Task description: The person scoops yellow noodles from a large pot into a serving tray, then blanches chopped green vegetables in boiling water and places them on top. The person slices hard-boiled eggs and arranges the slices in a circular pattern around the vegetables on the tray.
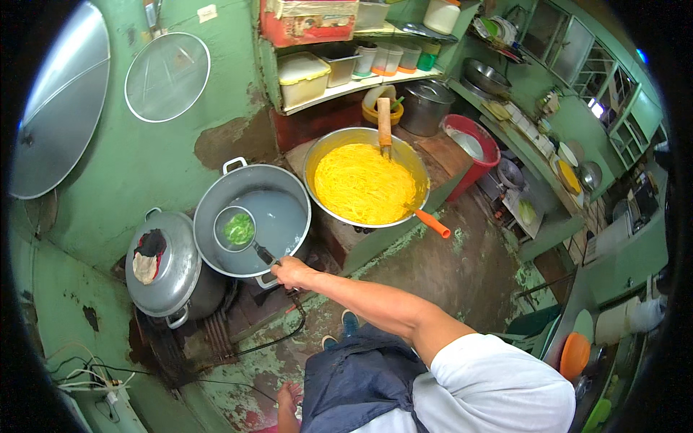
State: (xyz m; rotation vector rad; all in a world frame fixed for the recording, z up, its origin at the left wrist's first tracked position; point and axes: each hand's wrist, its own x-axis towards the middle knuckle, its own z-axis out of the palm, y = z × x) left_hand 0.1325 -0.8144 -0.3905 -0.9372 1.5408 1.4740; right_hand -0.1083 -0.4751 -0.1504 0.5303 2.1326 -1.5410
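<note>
My right hand is closed round the dark handle of a round strainer, at the near rim of a large grey pot. Chopped green vegetables lie in the strainer's bowl, which is inside the pot over or in cloudy liquid; which of the two I cannot tell. Low beside my dark apron, my left hand hangs with its fingers loosely apart, holding nothing that I can see. A wide basin of yellow noodles stands to the right of the pot.
A wooden-handled tool and an orange-handled utensil rest in the basin, the orange handle jutting over its edge. Left of the pot stands a lidded pot with a cloth on top. A red bucket and shelves of containers are beyond.
</note>
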